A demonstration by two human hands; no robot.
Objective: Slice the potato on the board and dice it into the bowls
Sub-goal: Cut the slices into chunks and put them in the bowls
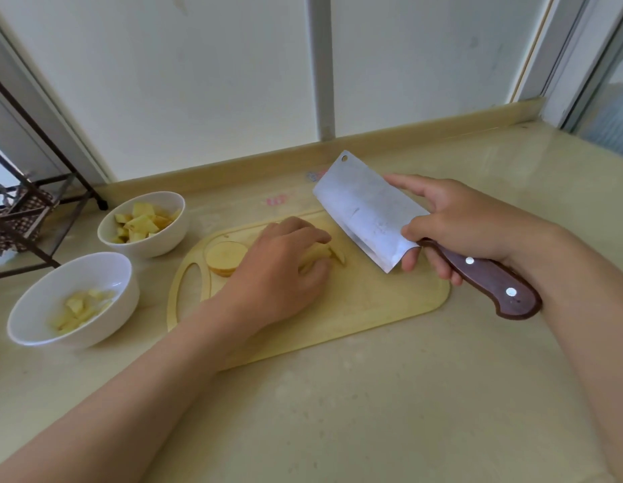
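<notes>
— What's in the bowls?
— Toward the bench's (372, 406) left edge, the farther bowl (163, 248) is heaped with potato chunks (142, 223). The nearer bowl (120, 308) holds a few pieces (78, 308).
— And the potato?
— On the board (372, 301): a round piece (226, 260), and cut strips (325, 254) under the left hand's (280, 273) curled fingers (303, 232). The right hand (468, 224) grips the knife (365, 207).

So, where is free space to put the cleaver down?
Bare counter lies right of the cutting board, up to the back ledge, and along its near side. The board's near right corner is bare. Crowded: the left, by the far bowl and near bowl.
</notes>
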